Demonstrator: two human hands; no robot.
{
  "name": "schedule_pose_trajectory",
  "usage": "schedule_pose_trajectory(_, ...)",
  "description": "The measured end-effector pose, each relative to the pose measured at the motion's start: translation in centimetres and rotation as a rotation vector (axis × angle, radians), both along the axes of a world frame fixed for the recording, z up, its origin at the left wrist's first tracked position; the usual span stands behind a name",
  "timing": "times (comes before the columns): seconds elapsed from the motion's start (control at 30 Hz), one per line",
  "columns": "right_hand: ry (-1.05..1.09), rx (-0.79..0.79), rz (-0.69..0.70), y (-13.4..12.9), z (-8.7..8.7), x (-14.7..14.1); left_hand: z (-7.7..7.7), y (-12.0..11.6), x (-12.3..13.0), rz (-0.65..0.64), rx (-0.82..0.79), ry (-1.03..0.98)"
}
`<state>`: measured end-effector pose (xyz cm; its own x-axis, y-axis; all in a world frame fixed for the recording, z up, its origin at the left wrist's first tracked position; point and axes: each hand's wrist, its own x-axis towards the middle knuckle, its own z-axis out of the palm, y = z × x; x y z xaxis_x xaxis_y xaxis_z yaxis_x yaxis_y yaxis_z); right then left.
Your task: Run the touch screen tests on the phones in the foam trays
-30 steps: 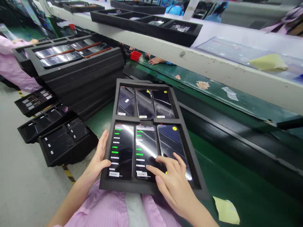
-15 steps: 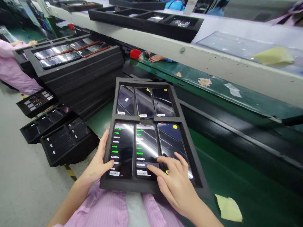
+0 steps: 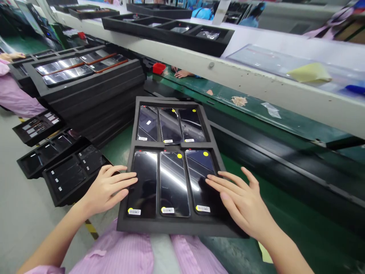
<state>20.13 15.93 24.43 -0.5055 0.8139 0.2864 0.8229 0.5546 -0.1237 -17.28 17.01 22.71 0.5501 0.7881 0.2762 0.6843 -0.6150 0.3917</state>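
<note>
A black foam tray [image 3: 171,225] rests in front of me with two rows of smartphones, all their screens dark. My left hand [image 3: 105,187] lies over the tray's left rim, fingers stretched out, their tips at the edge of the front left phone [image 3: 145,182]. Beside it is the front middle phone [image 3: 174,186], a yellow dot at its top. My right hand [image 3: 242,201] is open, with fingertips on the front right phone [image 3: 201,171]. White barcode labels mark the lower ends of the phones. In the back row lies another phone [image 3: 171,125] with a yellow dot.
Left stands a tall stack of foam trays [image 3: 97,95] with phones on top. Smaller phone trays [image 3: 71,171] sit below it. A white shelf [image 3: 256,80] runs across the back; under it are a red box [image 3: 159,68] and a co-worker's hand [image 3: 182,74].
The two lit test-menu screens have gone dark. My right hand moved right, from the middle phone to the right one. My left hand shifted left and flattened over the rim.
</note>
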Motion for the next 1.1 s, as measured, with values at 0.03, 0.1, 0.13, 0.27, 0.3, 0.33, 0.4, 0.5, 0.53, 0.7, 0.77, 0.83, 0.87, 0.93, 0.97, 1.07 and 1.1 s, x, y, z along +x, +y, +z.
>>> schedule_pose_trajectory(0.03,-0.002,-0.004,-0.001,0.1,0.0,-0.1,0.1,0.2,0.0,-0.031,0.014,0.037)
schedule_pose_trajectory(0.1,0.013,-0.008,-0.008,0.4,0.0,-0.4,0.2,0.7,0.2,-0.069,0.019,0.082)
schedule_pose_trajectory(0.13,0.028,-0.007,-0.013,0.5,-0.1,-0.6,0.2,0.9,0.3,-0.080,0.014,0.093)
schedule_pose_trajectory(0.27,0.075,0.004,-0.021,0.7,-0.2,-0.9,0.0,1.4,0.3,-0.103,0.008,0.126)
schedule_pose_trajectory(0.3,0.079,0.006,-0.019,0.7,-0.2,-0.9,0.0,1.4,0.2,-0.113,0.034,0.132)
schedule_pose_trajectory(0.33,0.082,0.009,-0.020,0.7,-0.1,-1.0,-0.1,1.5,0.1,-0.127,0.071,0.133)
schedule_pose_trajectory(0.4,0.095,0.019,-0.021,0.7,0.1,-1.2,0.1,1.5,0.2,-0.163,0.151,0.120)
schedule_pose_trajectory(0.5,0.134,0.033,0.050,0.7,0.5,-2.5,0.7,2.2,1.3,-0.180,0.238,0.040)
schedule_pose_trajectory(0.53,0.145,0.028,0.095,0.7,0.6,-3.1,1.1,2.7,2.0,-0.189,0.263,0.012)
schedule_pose_trajectory(0.7,0.110,-0.018,0.289,1.4,0.8,-6.2,3.5,8.4,6.1,-0.301,0.274,0.109)
schedule_pose_trajectory(0.77,0.080,-0.020,0.307,1.8,0.7,-6.8,3.9,11.5,7.8,-0.307,0.187,0.175)
schedule_pose_trajectory(0.83,0.056,-0.021,0.306,2.1,0.7,-7.1,3.9,14.1,9.1,-0.281,0.133,0.168)
schedule_pose_trajectory(0.87,0.047,-0.023,0.308,2.3,0.7,-7.1,3.8,15.1,9.6,-0.270,0.127,0.163)
schedule_pose_trajectory(0.93,0.035,-0.031,0.309,2.4,0.7,-7.1,3.4,16.5,10.2,-0.258,0.131,0.159)
schedule_pose_trajectory(0.97,0.031,-0.037,0.310,2.5,0.7,-7.0,3.2,17.0,10.3,-0.255,0.136,0.158)
schedule_pose_trajectory(1.07,0.027,-0.055,0.310,2.4,0.5,-7.0,2.6,17.4,10.4,-0.248,0.136,0.153)
schedule_pose_trajectory(1.1,0.029,-0.062,0.312,2.3,0.5,-7.0,2.5,17.4,10.3,-0.244,0.135,0.150)
